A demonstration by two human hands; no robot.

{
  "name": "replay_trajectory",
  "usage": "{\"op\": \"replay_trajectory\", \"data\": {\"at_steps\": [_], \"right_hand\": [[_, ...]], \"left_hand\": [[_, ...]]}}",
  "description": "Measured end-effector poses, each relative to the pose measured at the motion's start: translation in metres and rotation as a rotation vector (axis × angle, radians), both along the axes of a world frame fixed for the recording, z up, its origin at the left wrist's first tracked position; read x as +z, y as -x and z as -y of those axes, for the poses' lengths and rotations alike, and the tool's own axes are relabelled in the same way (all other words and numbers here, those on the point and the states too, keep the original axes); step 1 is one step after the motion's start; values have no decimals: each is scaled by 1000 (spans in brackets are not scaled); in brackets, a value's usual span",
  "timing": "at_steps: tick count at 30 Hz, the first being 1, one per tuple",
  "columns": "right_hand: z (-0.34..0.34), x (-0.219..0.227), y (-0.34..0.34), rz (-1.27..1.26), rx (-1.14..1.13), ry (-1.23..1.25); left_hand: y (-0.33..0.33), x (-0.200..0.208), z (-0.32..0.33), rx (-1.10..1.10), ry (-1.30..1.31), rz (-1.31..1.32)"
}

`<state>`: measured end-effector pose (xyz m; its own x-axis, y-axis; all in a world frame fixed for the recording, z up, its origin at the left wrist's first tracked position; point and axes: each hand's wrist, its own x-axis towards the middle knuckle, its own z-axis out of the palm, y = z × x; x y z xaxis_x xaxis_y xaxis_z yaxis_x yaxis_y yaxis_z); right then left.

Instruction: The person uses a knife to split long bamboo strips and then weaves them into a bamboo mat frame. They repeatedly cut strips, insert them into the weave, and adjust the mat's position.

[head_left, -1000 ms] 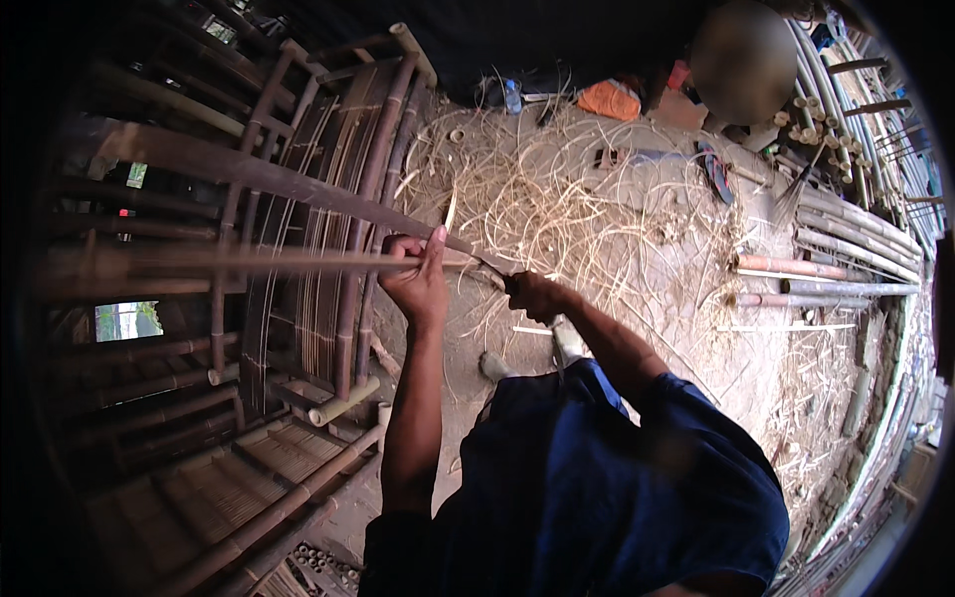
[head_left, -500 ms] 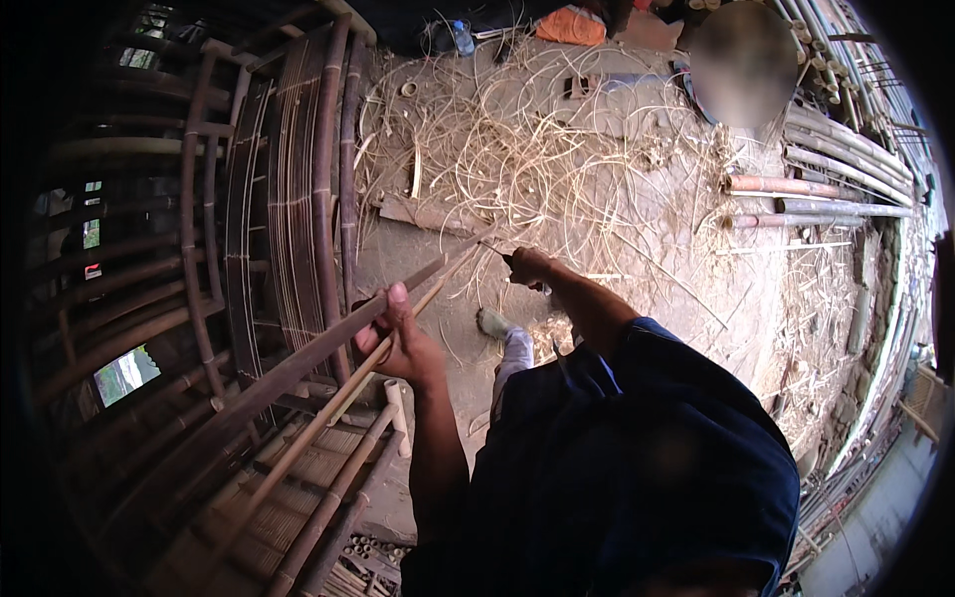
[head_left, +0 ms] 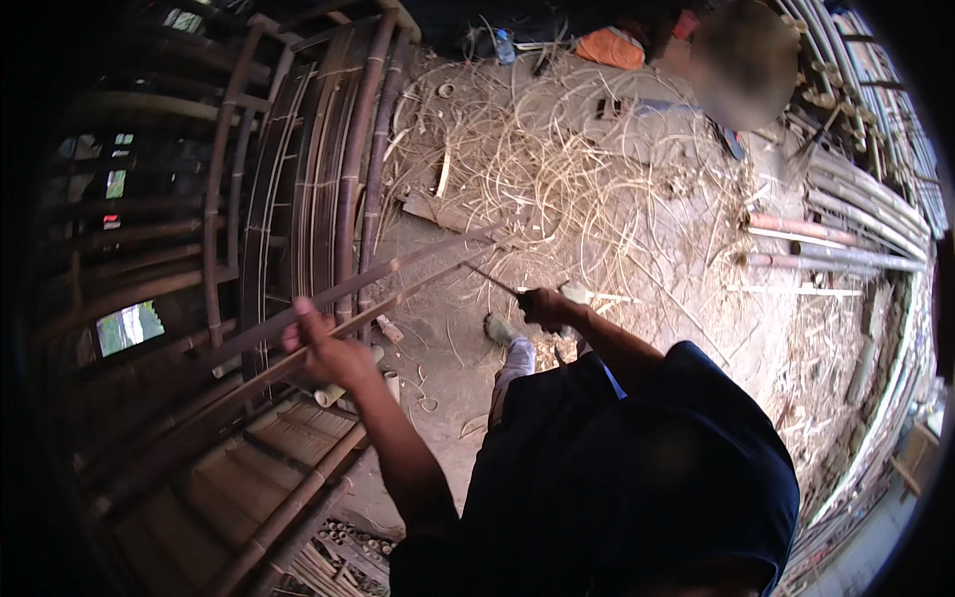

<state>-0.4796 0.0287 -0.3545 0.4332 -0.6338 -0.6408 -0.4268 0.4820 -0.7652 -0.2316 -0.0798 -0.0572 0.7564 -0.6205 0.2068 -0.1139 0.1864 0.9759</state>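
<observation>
Shifted toward the person's left since the frame half a second earlier is the left hand [head_left: 333, 348], farther from the strips' far ends; the knife [head_left: 492, 281] is shown with more of its blade exposed, and the second strip [head_left: 408, 293] is now seen with a browner face. Two long slender strips are in hand, running side by side over the floor and set slightly apart; the dark strip [head_left: 383, 270] is passed by the left fingertips, and the second is crossed by the same hand; because it is blurred, how firmly either is gripped cannot be told. By the right hand [head_left: 547, 308], well apart from the left, the knife handle is closely enclosed; its tip is pointed near the second strip's far end, though contact cannot be confirmed. Much trimming is suggested, as a judgement, by the pale shavings [head_left: 557, 159] strewn beyond; both strips are still whole along their visible length, and how much is left to be cut cannot be judged. Farther out, a slatted bamboo bench [head_left: 353, 179] is seen at left; bamboo poles [head_left: 811, 229] are laid at right.
</observation>
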Motion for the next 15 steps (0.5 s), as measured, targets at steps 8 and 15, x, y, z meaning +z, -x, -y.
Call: {"op": "replay_trajectory", "data": {"at_steps": [8,15], "right_hand": [[-54,25,-25,7,489,373],[1,28,-125,-74,130,124]], "left_hand": [[-105,60,-59,193,55,-277],[-192,87,-166,209,90,-240]]}}
